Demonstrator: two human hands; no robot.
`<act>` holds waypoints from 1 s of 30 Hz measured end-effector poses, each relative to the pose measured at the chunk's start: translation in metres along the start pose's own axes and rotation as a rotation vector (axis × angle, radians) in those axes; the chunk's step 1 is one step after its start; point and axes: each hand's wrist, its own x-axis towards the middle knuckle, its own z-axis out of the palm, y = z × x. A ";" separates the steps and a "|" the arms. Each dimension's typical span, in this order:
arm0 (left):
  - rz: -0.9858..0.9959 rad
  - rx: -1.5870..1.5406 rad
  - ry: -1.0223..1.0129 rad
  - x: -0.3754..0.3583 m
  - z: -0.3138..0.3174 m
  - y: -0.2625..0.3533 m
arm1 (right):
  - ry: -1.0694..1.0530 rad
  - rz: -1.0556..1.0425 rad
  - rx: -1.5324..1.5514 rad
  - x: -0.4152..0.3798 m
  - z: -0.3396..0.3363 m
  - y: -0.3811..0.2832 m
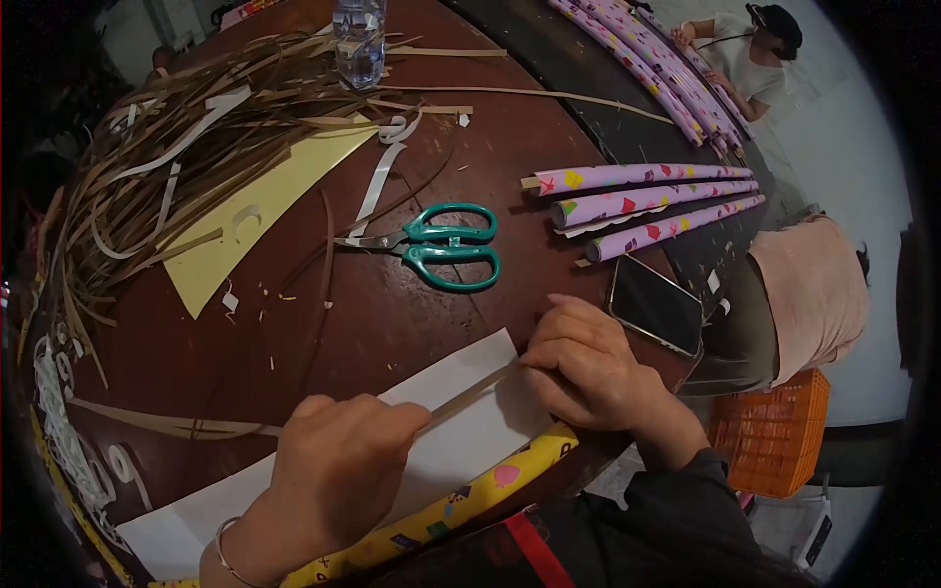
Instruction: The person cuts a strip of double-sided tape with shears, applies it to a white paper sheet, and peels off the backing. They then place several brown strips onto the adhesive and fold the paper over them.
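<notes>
My left hand (343, 461), a bracelet on its wrist, is closed around one end of a narrow brown strip (461, 395). The fingers of my right hand (586, 361) pinch the strip's other end. It stretches between both hands across a white sheet of paper (181, 524). Along the sheet's near side lies yellow paper with a colourful print (490, 487), curled like a roll. Beyond my hands, scissors with green handles (421, 233) rest on the dark red table (549, 127), their blades pointing left.
Brown strips (206, 127) pile up at left around a pale yellow sheet (245, 230), with a water bottle (361, 49) behind. At right lie patterned purple rolls (637, 201), a phone (657, 306) and an orange basket (774, 431) below. Another person (740, 59) works beside more rolls.
</notes>
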 end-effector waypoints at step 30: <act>-0.049 0.334 -0.205 -0.011 0.012 -0.005 | -0.190 0.224 -0.030 0.004 0.006 0.018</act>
